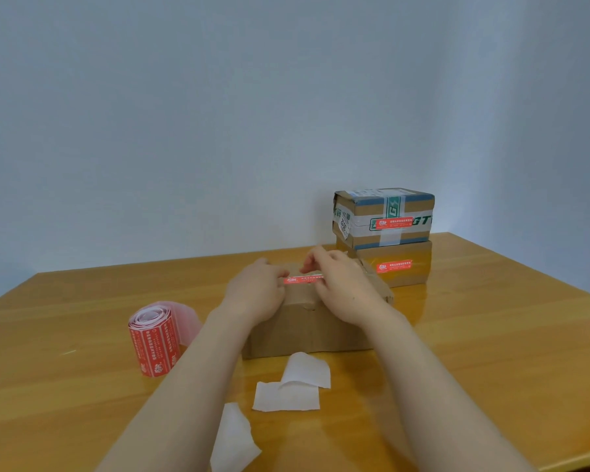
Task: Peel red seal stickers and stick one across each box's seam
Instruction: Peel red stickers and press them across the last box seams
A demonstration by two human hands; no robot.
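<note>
The two taped, stacked cardboard boxes [385,233] at 1 o'clock are already wearing seals. The left hand [252,294] and right hand [341,287] are pinching the ends of a long red seal sticker [304,278], holding it over the plain brown cardboard box [307,332] at centre, so I'm guessing this is the last one.

Soft, even, cool light fills the scene, with faint glare on the glossy table [491,335] at right, weak shadows, slight overall softness, and wide-angle bending toward the edges.

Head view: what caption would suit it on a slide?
Left hand and right hand hold a red seal sticker over a cardboard box.
</note>
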